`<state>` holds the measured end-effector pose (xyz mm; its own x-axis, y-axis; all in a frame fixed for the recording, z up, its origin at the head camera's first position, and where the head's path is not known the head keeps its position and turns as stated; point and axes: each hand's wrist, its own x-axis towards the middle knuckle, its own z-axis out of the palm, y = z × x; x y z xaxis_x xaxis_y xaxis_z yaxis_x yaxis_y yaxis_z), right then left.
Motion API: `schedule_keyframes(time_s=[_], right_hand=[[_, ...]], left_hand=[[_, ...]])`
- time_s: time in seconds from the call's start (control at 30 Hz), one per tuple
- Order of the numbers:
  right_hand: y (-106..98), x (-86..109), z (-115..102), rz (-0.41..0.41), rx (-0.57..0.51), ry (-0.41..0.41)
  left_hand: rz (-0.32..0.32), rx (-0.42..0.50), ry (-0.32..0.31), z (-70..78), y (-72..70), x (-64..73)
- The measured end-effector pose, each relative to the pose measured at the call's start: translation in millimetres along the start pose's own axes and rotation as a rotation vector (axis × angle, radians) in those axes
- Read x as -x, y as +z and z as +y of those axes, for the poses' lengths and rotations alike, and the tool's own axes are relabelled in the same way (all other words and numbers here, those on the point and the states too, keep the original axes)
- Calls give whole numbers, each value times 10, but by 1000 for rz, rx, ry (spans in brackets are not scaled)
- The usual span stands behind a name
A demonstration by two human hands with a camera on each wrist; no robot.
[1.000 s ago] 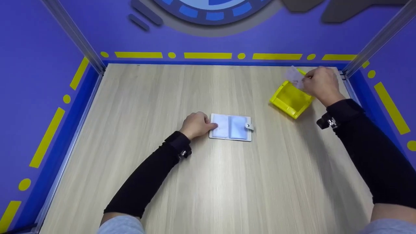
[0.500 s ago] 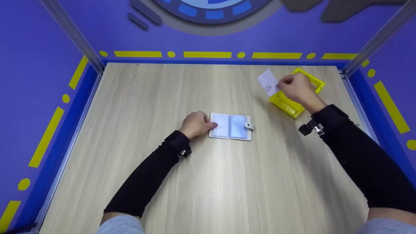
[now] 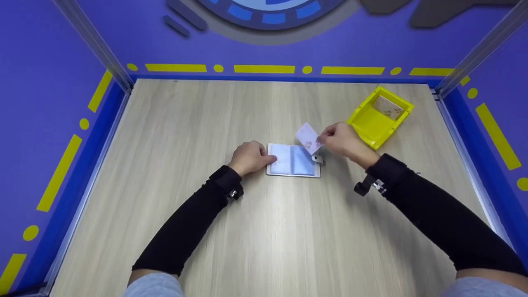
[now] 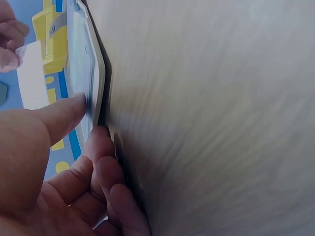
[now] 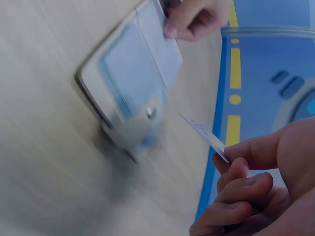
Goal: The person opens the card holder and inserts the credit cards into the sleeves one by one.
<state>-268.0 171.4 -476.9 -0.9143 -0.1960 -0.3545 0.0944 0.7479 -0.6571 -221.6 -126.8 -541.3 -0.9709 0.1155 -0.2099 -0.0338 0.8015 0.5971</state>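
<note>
A small white card holder [image 3: 302,164] lies spread on the table, its clear sleeves showing and its snap tab [image 5: 142,117] sticking out at the right. At its left edge my left hand [image 3: 249,159] pinches it, thumb on top of the sleeve and fingers at the edge, as the left wrist view shows. My right hand [image 3: 345,142] pinches a pale printed card [image 3: 308,137] by one edge between thumb and fingers. That card is tilted over the holder's upper right corner. In the right wrist view the card [image 5: 206,136] appears nearly edge-on, apart from the holder.
A yellow bin [image 3: 369,123] stands at the back right of the wooden table [image 3: 198,123], with another printed card [image 3: 387,108] leaning inside at its far end. Blue panels [image 3: 264,55] with yellow marks wall the table at the back and both sides.
My right hand has carried the card from the yellow bin leftward and nearer, to above the card holder. The bin's inside shows again. My left hand and the holder have stayed put.
</note>
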Motion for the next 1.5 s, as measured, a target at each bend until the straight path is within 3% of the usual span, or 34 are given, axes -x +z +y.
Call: schedule_keyframes(time_s=[0.33,0.83,1.5], right_hand=[[298,2,111,-28,63,-22],[422,12,134,-117,125,4],[510,10,54,-137,150,-10]], left_hand=[[3,-6,-9,16,-3,10],[-3,-11,-18,5,14,18],[-13,-14,-15,3,9,-13]])
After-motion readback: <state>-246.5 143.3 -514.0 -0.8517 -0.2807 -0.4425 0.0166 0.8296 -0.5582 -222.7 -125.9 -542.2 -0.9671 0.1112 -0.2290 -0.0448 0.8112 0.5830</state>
